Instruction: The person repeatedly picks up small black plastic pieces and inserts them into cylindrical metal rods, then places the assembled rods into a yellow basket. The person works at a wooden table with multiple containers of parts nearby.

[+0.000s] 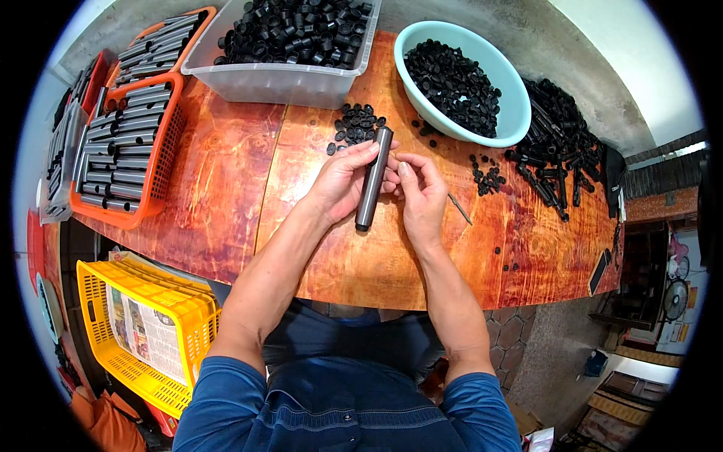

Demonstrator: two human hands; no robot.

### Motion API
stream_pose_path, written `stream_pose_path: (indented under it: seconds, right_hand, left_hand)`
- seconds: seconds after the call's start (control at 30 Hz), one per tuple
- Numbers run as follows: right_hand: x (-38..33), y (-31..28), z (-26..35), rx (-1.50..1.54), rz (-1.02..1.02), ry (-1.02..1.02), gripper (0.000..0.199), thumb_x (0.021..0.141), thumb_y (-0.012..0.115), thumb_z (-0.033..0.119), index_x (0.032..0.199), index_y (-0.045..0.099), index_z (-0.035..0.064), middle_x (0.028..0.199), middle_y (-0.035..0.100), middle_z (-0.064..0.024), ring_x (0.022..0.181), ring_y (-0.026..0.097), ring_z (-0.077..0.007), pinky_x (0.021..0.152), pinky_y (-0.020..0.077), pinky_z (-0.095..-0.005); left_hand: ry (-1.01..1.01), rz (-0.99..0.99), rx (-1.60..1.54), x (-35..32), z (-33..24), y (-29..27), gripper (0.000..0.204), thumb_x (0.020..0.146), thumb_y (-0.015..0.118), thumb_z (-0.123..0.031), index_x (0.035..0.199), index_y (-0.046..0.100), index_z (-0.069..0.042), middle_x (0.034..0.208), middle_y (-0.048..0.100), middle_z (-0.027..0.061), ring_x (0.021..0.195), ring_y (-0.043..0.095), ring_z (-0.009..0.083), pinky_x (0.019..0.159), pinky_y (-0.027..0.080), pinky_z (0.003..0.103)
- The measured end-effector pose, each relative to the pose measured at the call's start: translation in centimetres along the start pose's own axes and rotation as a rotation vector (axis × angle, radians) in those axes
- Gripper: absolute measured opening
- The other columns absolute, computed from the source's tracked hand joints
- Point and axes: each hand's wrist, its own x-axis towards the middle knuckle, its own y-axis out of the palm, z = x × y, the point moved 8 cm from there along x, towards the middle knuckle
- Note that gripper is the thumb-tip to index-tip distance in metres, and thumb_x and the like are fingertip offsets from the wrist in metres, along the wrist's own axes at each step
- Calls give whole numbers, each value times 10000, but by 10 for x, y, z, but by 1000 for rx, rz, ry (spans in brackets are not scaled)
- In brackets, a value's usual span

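At the centre of the frame the left hand (343, 183) grips a dark grey tube (373, 178), fingers wrapped around its upper half, the tube standing nearly upright in the picture above the reddish wooden table (226, 203). The right hand (422, 192) touches the tube's right side with pinched fingertips; what they pinch is too small to tell. Loose black caps (355, 125) lie just above, a teal bowl (512, 105) of caps sits upper right, and an orange basket (162, 162) of tubes sits at left.

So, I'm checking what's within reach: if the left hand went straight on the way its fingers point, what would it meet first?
Probably the loose black caps just beyond the left hand, which holds the dark tube. Farther on stands the clear bin; depth is hard to judge.
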Motion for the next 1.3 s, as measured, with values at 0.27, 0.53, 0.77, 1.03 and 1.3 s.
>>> stream_pose_path:
  seconds: [0.27, 0.53, 0.77, 1.03, 1.3]
  right_hand:
    - [-3, 11, 0, 43, 81, 57, 215, 1026, 594, 143, 1182, 600, -5, 881, 637, -15, 715, 547, -50, 598, 427, -194]
    - [-6, 22, -1, 152, 213, 58, 325, 1039, 577, 208, 1280, 529, -4, 931, 615, -26, 809, 552, -78, 684, 442, -225]
    - [-15, 42, 2, 239, 342, 106, 513, 963, 633, 62, 1414, 397, -3, 1169, 626, -100, 1083, 601, -145, 926, 505, -303]
    - [-14, 35, -12, 42, 313, 111, 355, 961, 627, 32, 1275, 468, -7, 982, 669, -84, 837, 624, -102, 731, 519, -252]
    - [-17, 31, -9, 127, 320, 173, 314, 1029, 571, 255, 1224, 534, 11, 821, 598, -26, 709, 575, -101, 651, 467, -239]
  left_hand:
    - [121, -28, 72, -2, -12, 4, 395, 1023, 592, -247, 1310, 552, 21, 916, 687, 76, 704, 697, 141, 669, 603, 253]
    - [228, 26, 206, -10, -23, 19, 485, 974, 684, -227, 1361, 512, 9, 960, 668, 71, 688, 651, 121, 646, 565, 236]
    - [345, 22, 228, -13, -32, 24, 397, 945, 723, -214, 1232, 550, -2, 1082, 665, 108, 905, 691, 175, 811, 599, 319]
    - [398, -25, 445, -18, -42, 32, 426, 984, 665, -206, 1331, 526, -2, 1144, 678, 133, 1009, 681, 195, 890, 575, 338]
    - [114, 63, 367, -13, -20, 20, 451, 967, 663, -200, 1350, 515, -12, 1165, 671, 140, 863, 671, 158, 628, 567, 281]
